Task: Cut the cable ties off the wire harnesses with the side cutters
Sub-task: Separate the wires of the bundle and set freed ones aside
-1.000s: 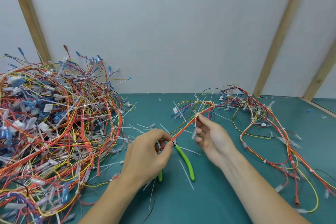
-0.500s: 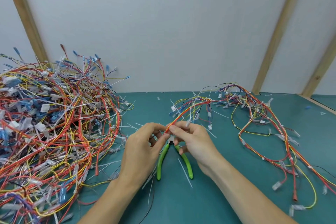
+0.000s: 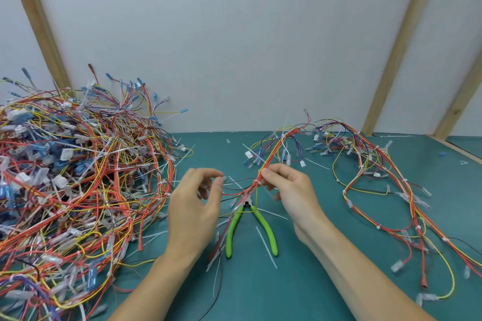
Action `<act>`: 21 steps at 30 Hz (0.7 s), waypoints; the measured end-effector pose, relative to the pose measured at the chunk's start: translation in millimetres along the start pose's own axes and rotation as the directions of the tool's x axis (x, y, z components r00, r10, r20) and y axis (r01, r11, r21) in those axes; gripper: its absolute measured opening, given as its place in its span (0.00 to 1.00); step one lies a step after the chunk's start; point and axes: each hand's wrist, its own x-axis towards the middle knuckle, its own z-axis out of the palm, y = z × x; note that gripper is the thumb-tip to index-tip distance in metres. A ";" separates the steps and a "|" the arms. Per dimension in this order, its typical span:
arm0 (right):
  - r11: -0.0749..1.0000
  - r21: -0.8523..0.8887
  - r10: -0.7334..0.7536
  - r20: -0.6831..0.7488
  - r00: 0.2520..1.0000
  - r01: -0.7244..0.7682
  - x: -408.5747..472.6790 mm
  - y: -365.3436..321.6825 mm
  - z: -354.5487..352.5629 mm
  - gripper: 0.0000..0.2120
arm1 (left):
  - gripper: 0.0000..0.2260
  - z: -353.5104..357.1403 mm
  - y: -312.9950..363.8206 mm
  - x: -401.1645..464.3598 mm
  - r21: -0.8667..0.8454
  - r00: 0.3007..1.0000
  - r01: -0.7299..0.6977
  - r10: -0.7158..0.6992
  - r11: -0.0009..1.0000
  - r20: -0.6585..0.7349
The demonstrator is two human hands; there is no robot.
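My right hand (image 3: 292, 190) pinches a red, orange and yellow wire harness (image 3: 277, 148) between thumb and fingertips, just above the table. The bundle rises from that grip toward the back wall and fans out into loose wires below it. My left hand (image 3: 193, 211) hovers a short way left of the bundle with its fingers curled, pinching a small white cable tie (image 3: 224, 178) at its fingertips. The side cutters (image 3: 233, 232), with green handles spread apart, lie flat on the teal table (image 3: 313, 281) between my wrists; neither hand touches them.
A big tangled pile of harnesses (image 3: 78, 177) fills the left of the table. Another long harness (image 3: 391, 190) sprawls on the right. Cut white ties (image 3: 266, 247) litter the middle. A white wall with wooden posts (image 3: 391, 60) closes the back.
My left hand has come off the bundle and moved left with a white tie at its fingertips. My right hand has slid up and right along the harness.
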 end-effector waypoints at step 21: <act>0.905 0.388 0.189 0.006 0.982 -0.177 11.9 -2.0 -21.6 0.03 | 0.15 5.5 3.8 -3.7 -0.378 0.881 0.339 -0.150 0.861 0.450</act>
